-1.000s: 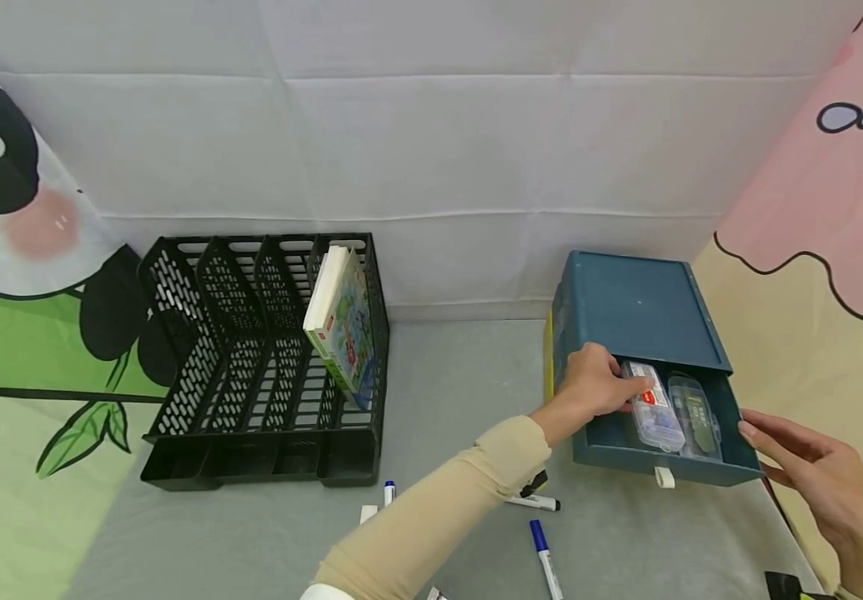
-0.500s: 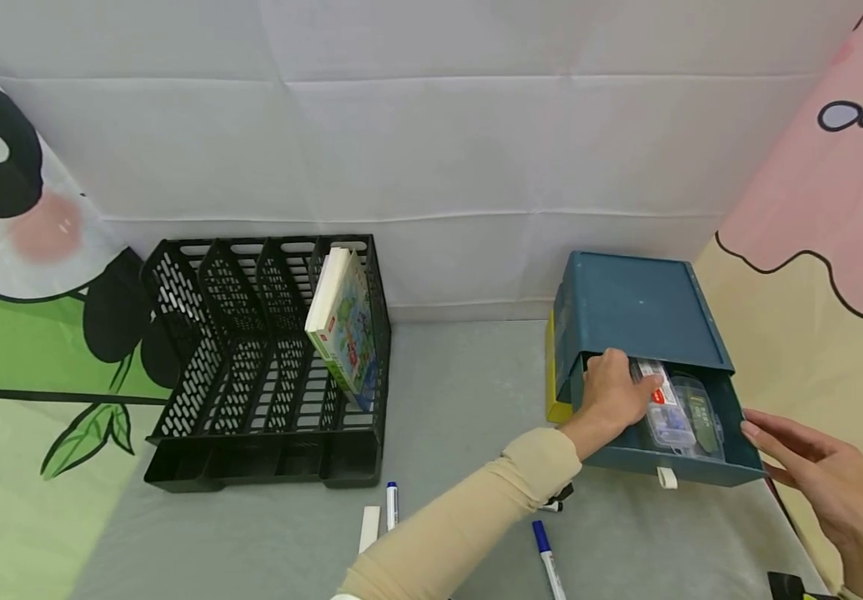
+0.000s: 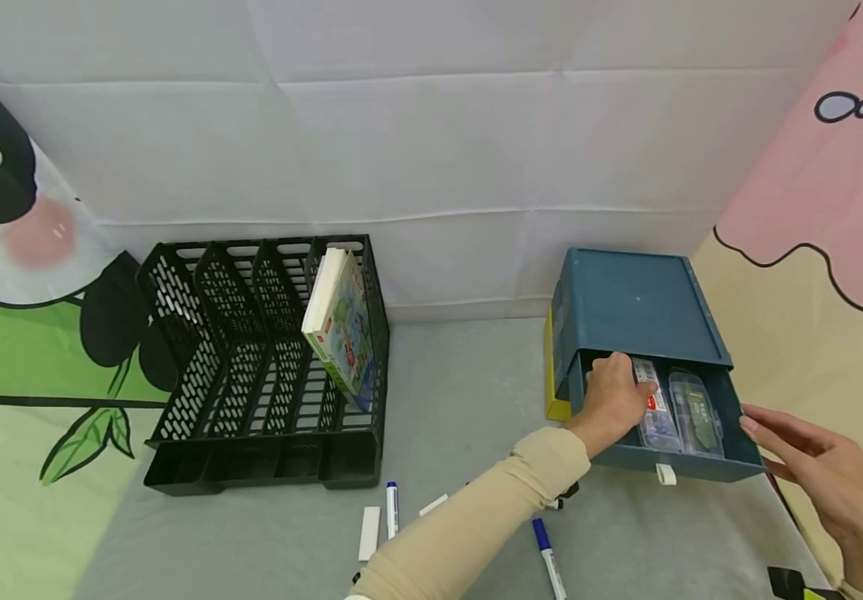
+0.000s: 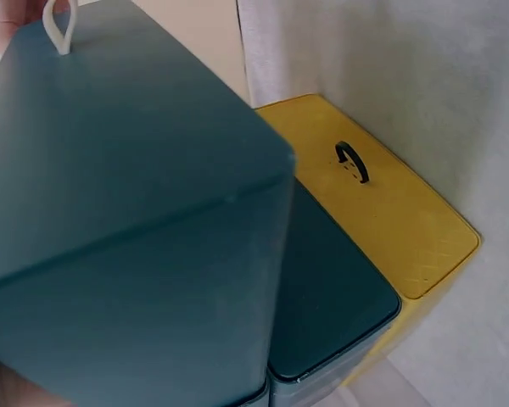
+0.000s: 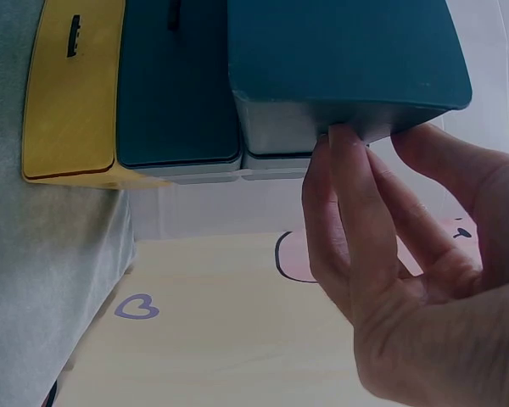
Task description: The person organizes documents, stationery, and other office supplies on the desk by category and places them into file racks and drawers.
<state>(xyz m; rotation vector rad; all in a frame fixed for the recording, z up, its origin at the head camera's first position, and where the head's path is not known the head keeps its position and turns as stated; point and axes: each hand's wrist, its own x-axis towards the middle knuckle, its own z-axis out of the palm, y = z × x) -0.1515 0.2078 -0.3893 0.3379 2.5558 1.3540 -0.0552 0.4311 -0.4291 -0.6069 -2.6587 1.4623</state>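
A blue-green storage box [image 3: 634,304] stands at the right with its drawer [image 3: 735,446] pulled out. My left hand [image 3: 614,400] reaches into the drawer and grips a clear plastic box [image 3: 658,425] with a white and red label. Its thumb lies on the label; the other fingertips are hidden. Beside it in the drawer lies a second clear case [image 3: 695,417] with something green inside. My right hand [image 5: 382,212] holds the drawer's right side wall, with fingers outside and thumb at the rim. A white loop [image 4: 59,30] hangs from the drawer's front.
At the left stands a black mesh organizer [image 3: 266,454] with books [image 3: 344,333] in its rightmost slot. Markers [image 3: 549,558] and a white bar [image 3: 369,533] lie near the table's front. A yellow box [image 4: 382,195] stands against the storage box's left side.
My left hand has moved right and down, deeper into the drawer by the plastic box. The box has shifted slightly. My right hand stays at the drawer's edge.
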